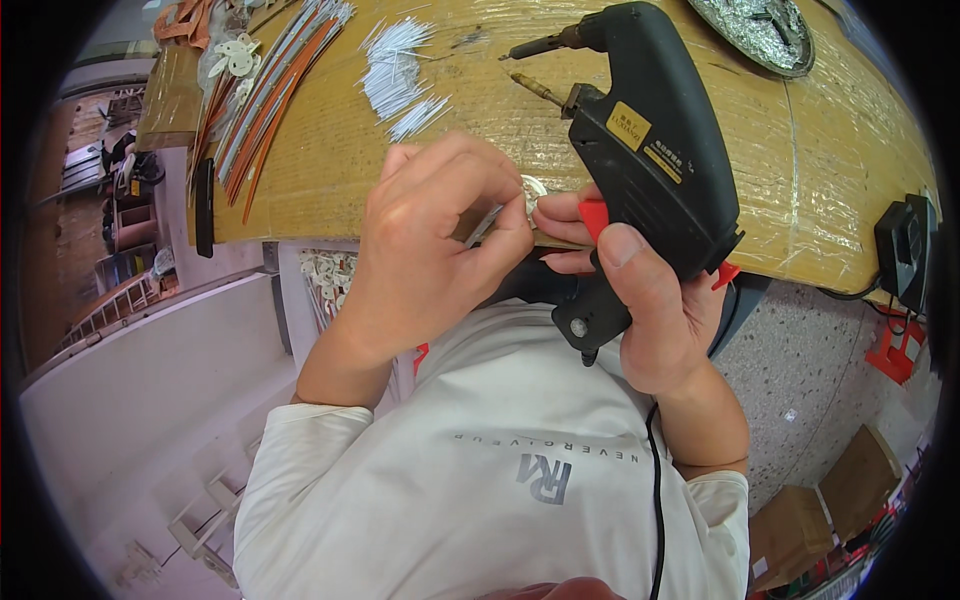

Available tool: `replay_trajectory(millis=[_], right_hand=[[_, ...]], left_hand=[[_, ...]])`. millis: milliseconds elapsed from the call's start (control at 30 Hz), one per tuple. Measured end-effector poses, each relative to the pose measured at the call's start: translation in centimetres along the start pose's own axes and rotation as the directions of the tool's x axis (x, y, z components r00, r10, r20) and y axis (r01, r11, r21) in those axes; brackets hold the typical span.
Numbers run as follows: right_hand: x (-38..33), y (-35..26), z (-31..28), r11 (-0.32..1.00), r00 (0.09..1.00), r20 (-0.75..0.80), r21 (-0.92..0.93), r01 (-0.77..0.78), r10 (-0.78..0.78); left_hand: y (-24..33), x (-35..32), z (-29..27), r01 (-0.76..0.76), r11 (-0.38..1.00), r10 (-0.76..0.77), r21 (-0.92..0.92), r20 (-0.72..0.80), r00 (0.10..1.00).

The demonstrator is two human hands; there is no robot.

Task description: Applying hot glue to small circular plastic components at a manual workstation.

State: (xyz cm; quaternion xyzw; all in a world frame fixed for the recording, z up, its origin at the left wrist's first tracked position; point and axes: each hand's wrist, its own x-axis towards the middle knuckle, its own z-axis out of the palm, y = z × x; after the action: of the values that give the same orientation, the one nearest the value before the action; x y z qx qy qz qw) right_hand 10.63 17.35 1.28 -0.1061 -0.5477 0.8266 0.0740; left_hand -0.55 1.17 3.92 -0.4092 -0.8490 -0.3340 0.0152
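Observation:
My right hand (655,310) is wrapped round the grip of a black soldering gun (665,150) with a red trigger (594,217). The gun's brass-coloured tip (537,88) and the dark feed nozzle (535,46) above it point left, over the table. At the table's near edge, my left hand (435,235) is closed in a pinch. A small white part (534,188) shows at its fingertips, partly hidden. Fingertips of my right hand reach close to the same part; whether they touch it I cannot tell.
Thin white wires (395,75) lie in a pile on the table (310,140). Orange and grey wires (275,100) are bundled at the left, beside white plastic parts (236,55). A round metal tray (790,65) sits far right. A black cord (656,500) runs down my shirt.

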Motion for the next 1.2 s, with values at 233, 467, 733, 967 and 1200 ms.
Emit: replay_trajectory(millis=[233,467,733,967,1200], right_hand=[[0.1,0.0,-0.1,1.0,1.0,0.002,-0.003,0.013,-0.013],[-1.0,-1.4,-1.1,0.993,0.99,-0.098,0.07,-0.093,0.099],[-4.0,-1.8,-4.6,0.996,0.973,-0.211,0.031,-0.086,0.09],[-5.1,-0.5,-6.4,0.983,0.976,-0.143,-0.063,-0.173,0.162],[-4.4,-0.8,-5.8,0.982,0.972,-0.137,0.03,-0.189,0.191]], left_hand=[[0.0,0.1,-0.3,-0.012,1.0,0.011,0.009,0.021,1.0],[0.2,0.1,-0.5,0.009,1.0,-0.01,0.016,0.035,0.999],[0.3,-0.1,0.0,0.01,1.0,-0.01,0.003,-0.007,1.0],[0.5,-0.2,0.1,0.022,1.0,-0.021,0.009,-0.01,1.0],[0.6,-0.2,0.2,0.042,0.999,-0.042,-0.007,-0.021,0.999]])
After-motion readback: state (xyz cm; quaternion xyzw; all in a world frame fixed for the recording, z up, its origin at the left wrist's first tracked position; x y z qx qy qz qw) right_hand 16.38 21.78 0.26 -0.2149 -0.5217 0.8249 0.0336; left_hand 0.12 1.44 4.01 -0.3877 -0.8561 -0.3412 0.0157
